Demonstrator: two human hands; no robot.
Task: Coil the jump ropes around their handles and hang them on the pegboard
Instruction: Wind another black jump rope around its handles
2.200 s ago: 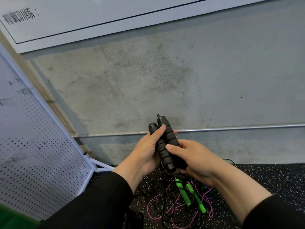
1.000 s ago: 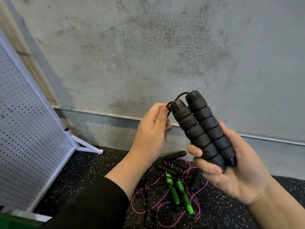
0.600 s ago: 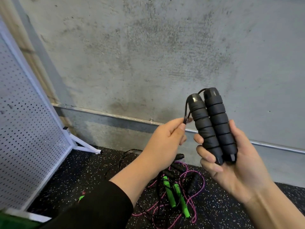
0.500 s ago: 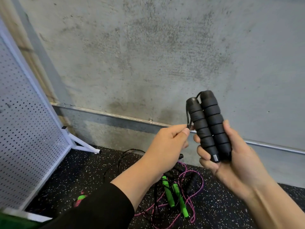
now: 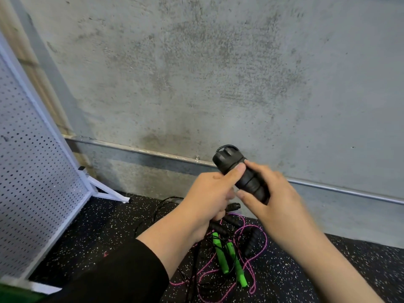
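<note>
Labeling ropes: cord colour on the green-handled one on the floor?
Pink cord, head view; green handles.

2 hands [image 5: 207, 200], 2 held black handles [image 5: 238, 173], 2 green handles [image 5: 227, 259], 1 pink rope [image 5: 258, 256], 1 pegboard [image 5: 32, 171].

You hold a pair of black ribbed foam handles [image 5: 240, 173] side by side, tilted, a thin black cord looped over their top. On the floor lie green handles [image 5: 229, 261] tangled in pink rope [image 5: 258, 259]; the white pegboard [image 5: 32, 171] stands left.
</note>
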